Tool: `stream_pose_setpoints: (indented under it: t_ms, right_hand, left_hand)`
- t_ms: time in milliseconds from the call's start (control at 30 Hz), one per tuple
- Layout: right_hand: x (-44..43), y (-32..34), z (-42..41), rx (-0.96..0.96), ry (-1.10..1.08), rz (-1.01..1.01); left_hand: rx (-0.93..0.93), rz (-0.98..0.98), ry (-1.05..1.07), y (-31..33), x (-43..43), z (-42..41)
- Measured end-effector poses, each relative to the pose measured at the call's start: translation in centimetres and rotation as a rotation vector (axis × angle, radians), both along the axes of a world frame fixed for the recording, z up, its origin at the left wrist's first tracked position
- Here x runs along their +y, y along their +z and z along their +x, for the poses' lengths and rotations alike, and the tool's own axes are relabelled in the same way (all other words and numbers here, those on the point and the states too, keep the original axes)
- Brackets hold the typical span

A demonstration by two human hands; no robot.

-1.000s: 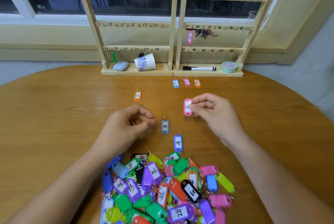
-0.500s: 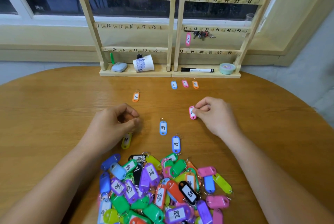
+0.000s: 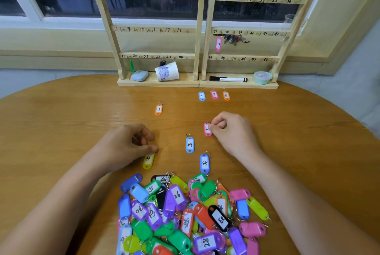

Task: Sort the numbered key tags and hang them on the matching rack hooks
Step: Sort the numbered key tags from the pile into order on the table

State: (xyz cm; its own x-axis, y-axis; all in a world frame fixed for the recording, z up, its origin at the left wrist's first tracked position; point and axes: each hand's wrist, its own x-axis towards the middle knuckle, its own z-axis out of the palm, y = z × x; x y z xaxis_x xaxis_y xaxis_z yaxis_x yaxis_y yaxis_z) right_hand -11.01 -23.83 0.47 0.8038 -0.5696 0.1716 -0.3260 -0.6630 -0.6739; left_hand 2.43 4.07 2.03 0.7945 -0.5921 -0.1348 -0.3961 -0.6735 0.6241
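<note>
Sorting in progress: the left hand (image 3: pixel 127 147) curls over the ring end of a yellow tag (image 3: pixel 148 161) lying flat on the tabletop (image 3: pixel 61 121); whether its fingers pinch it cannot be told. Blue tag 34 (image 3: pixel 189 144) and blue tag 45 (image 3: pixel 204 163) lie apart mid-table, apparently staged by number beyond the heap of unsorted tags (image 3: pixel 185 213). The right hand (image 3: pixel 232 133) has its fingers clamped on a pink tag (image 3: pixel 207 129), set against the wood, well short of the wooden rack (image 3: pixel 273 57), where pink tag 37 (image 3: pixel 218 44) hangs.
</note>
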Motion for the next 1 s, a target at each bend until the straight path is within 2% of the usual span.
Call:
stream_pose_setpoints:
  t_ms: [167,333,533,733,867,1000]
  right_hand:
    - [0.0,0.9,-1.2,-0.030,0.028,-0.027]
    - [0.4,0.9,-3.0,-0.019,0.214,0.065]
    - [2.0,1.1,-3.4,-0.040,0.415,0.073]
    - [3.0,1.6,-4.3,0.086,0.613,0.086]
    - [4.0,2.2,-4.8,0.123,0.736,0.021]
    - [5.3,2.0,-4.9,0.147,0.770,-0.054]
  left_hand:
    - [-0.011,0.016,-0.019,0.5,0.2,-0.2]
    - [0.076,0.040,-0.075,1.1,0.7,-0.1]
    - [0.007,0.076,-0.118,1.0,0.6,-0.2]
    - [-0.011,0.011,-0.116,1.1,0.5,-0.7]
    - [-0.101,-0.100,-0.253,1.5,0.2,-1.7]
    - [-0.080,-0.116,-0.393,1.9,-0.4,-3.0]
